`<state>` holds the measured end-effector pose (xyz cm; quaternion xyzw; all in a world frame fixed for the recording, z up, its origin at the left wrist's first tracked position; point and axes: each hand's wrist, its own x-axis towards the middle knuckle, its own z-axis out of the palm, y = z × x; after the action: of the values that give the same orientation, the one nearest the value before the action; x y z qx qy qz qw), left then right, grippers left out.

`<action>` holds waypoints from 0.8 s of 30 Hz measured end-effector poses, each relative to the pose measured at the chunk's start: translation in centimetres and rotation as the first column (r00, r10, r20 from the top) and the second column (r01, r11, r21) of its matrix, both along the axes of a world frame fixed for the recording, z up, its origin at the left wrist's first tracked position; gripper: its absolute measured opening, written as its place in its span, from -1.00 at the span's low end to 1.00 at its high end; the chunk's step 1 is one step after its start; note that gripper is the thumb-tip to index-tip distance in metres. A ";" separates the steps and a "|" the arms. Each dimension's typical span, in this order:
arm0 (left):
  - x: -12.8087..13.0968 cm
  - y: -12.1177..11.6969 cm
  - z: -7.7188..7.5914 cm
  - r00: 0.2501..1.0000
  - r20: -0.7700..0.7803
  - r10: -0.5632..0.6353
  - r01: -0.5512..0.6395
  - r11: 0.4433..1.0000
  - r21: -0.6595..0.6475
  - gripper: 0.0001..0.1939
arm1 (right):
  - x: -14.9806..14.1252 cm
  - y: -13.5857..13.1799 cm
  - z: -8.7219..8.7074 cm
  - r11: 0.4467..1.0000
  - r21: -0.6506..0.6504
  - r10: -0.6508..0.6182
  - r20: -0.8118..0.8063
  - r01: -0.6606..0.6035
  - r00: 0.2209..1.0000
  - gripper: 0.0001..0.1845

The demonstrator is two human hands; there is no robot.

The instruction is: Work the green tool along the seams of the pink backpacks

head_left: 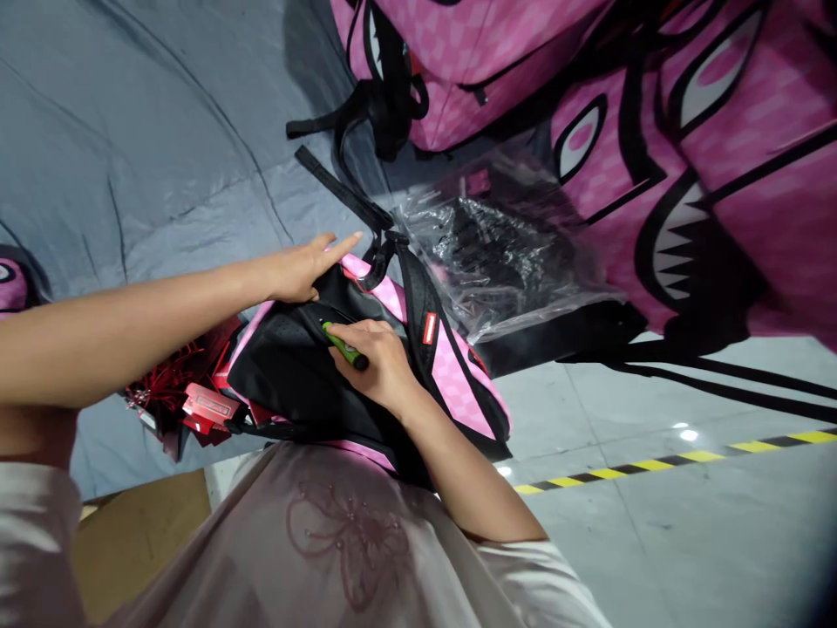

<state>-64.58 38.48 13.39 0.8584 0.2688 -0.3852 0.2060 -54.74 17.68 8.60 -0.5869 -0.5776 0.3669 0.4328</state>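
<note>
A pink and black backpack (288,358) lies on its front across my lap and the table edge, its black padded back and a shoulder strap (418,305) facing up. My left hand (307,272) rests on the upper edge of the backpack, index finger stretched out and thumb apart. My right hand (376,362) is closed around a green pen-shaped tool (344,346) with dark ends. The tool's dark tip is over the black back panel; I cannot tell whether it touches. Red hang tags (209,406) with red cords lie beside the backpack on the left.
Pink backpacks with shark faces (706,192) crowd the far right, and another pink bag (471,61) lies behind. Clear plastic wrapping (497,253) sits between them and my backpack. Grey cloth (131,157) covers the table. Below, a yellow-black floor stripe (641,467) and cardboard (140,541) show.
</note>
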 end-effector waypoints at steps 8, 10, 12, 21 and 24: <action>-1.3 0.1 -0.1 0.989 0.079 0.122 -0.125 0.992 0.028 0.25 | -1.3 1.8 -0.8 0.995 -0.095 0.030 0.012 -0.029 0.999 -0.66; -1.1 0.0 0.1 0.995 0.045 0.093 -0.095 0.994 0.046 0.22 | -1.5 2.3 -0.8 0.995 -0.096 0.029 0.023 -0.027 0.999 -0.65; -0.9 -0.1 0.2 0.996 0.030 0.085 -0.087 0.994 0.066 0.22 | -1.6 2.7 -0.8 0.995 -0.095 0.033 0.021 -0.031 0.999 -0.66; -1.2 0.1 -0.7 0.997 0.019 0.071 -0.073 0.991 0.108 0.20 | -2.1 2.9 -1.0 0.982 -0.151 -0.113 0.008 0.113 0.994 -0.74; -1.4 0.1 -0.8 0.996 0.041 0.078 -0.082 0.991 0.104 0.20 | -2.4 3.0 -1.2 0.981 -0.160 -0.109 -0.016 0.105 0.994 -0.75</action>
<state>-65.97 38.61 12.57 0.8636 0.3190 -0.3460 0.1805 -57.10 20.72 7.42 -0.6452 -0.5088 0.3952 0.4108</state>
